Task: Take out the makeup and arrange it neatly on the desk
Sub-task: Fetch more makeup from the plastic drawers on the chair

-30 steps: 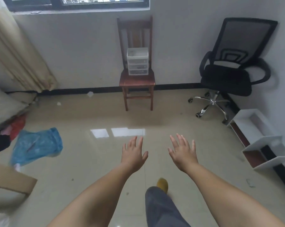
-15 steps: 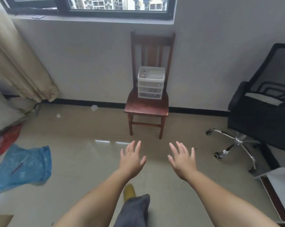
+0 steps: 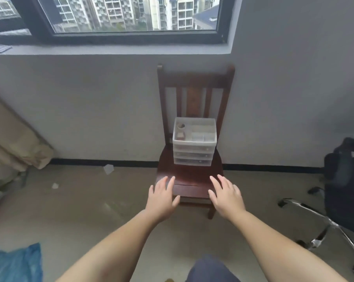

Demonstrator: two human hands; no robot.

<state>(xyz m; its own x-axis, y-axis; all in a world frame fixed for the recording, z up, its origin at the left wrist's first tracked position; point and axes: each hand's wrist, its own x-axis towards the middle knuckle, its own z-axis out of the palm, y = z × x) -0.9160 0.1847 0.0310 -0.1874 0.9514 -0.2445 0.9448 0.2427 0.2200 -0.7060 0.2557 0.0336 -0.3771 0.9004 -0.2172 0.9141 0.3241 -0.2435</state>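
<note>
A white translucent drawer organizer [image 3: 194,147] stands on the seat of a dark wooden chair [image 3: 189,182] against the wall under the window. Its open top tray holds a small round jar [image 3: 181,126] and other small makeup items. My left hand [image 3: 163,195] and my right hand [image 3: 226,193] are stretched forward, palms down and fingers spread, in front of the chair's front edge. Both hands are empty and well short of the organizer.
A black office chair [image 3: 343,200] with a chrome star base stands at the right. A beige curtain [image 3: 15,143] hangs at the left. A blue plastic bag [image 3: 15,263] lies on the floor at lower left. Small scraps [image 3: 108,168] lie by the baseboard.
The view has come much closer to the wooden chair and tilted up to the window. Both open hands now reach over the chair's front edge.
</note>
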